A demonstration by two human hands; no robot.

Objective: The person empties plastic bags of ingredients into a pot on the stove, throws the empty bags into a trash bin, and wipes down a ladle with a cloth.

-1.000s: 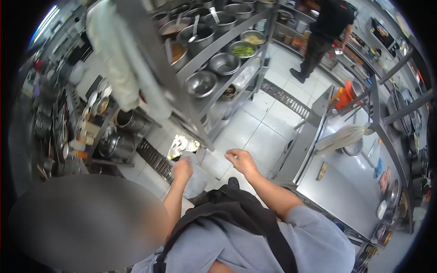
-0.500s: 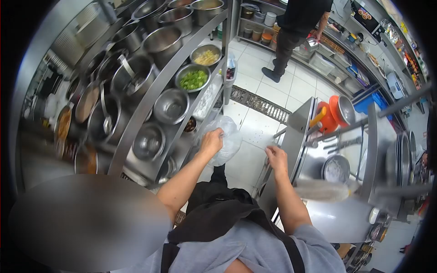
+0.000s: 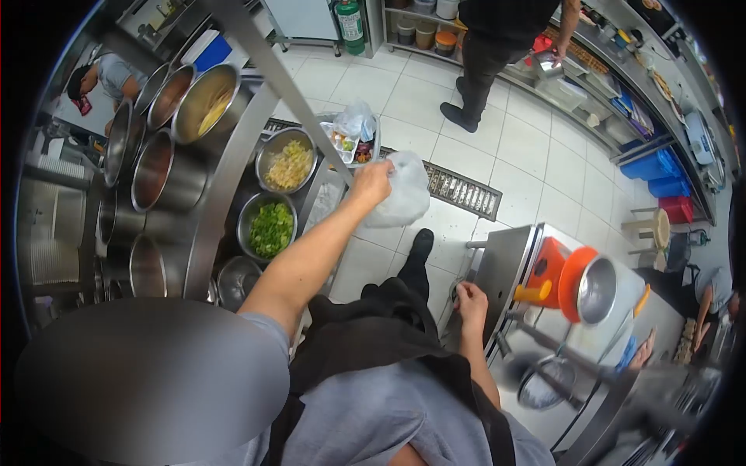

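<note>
My left hand (image 3: pixel 371 183) is closed on the top of a translucent plastic bag (image 3: pixel 402 194), which hangs over the tiled floor. Its contents cannot be made out. My right hand (image 3: pixel 471 303) is lower and to the right, beside the steel counter (image 3: pixel 505 272), with its fingers curled together; whether anything is between them is too small to tell. Beyond the bag, a bin (image 3: pixel 365 145) with a white tray and crumpled plastic in it stands by the shelf's corner. Left of my forearm, the shelf holds a bowl of chopped greens (image 3: pixel 270 229) and a bowl of pale yellow pieces (image 3: pixel 287 165).
A co-worker in dark clothes (image 3: pixel 497 54) stands ahead, holding a metal container (image 3: pixel 548 65). Another person bends at the far left, and one more is at the far right. An orange scale-like object (image 3: pixel 549 268) sits on the right counter. A floor drain (image 3: pixel 464 193) crosses the aisle.
The view has moved forward along the aisle, past the shelf. My left hand with the bag has reached farther ahead, near the bin. My right hand has stayed low by the counter.
</note>
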